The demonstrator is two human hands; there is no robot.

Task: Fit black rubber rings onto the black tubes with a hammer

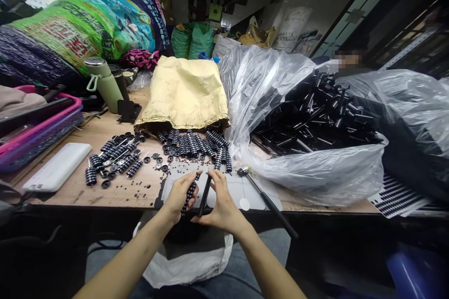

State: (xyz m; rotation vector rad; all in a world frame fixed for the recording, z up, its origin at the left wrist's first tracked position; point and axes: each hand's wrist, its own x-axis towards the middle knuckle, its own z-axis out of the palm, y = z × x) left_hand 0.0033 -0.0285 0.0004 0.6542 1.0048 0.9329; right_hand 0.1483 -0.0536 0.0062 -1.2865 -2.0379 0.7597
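Note:
My left hand (178, 195) is closed around a black cylinder with white marks (190, 197), held tilted over the table's front edge. Beside it, my right hand (221, 202) grips a plain black tube (205, 195) between thumb and fingers. The two pieces are close together but apart. Just beyond my hands lie several similar black-and-white cylinders (189, 145), spilling from the mouth of a yellow sack (187, 93). More cylinders with thin metal rods (135, 168) lie to the left, among small black discs (105, 184).
A hammer (266, 201) lies right of my hands, its handle overhanging the edge. Clear plastic bags (315, 173) hold many black parts (315, 121). On the left are a white power bank (58, 167), a green bottle (105, 86) and a pink basket (75, 103). A white bag (185, 268) sits on my lap.

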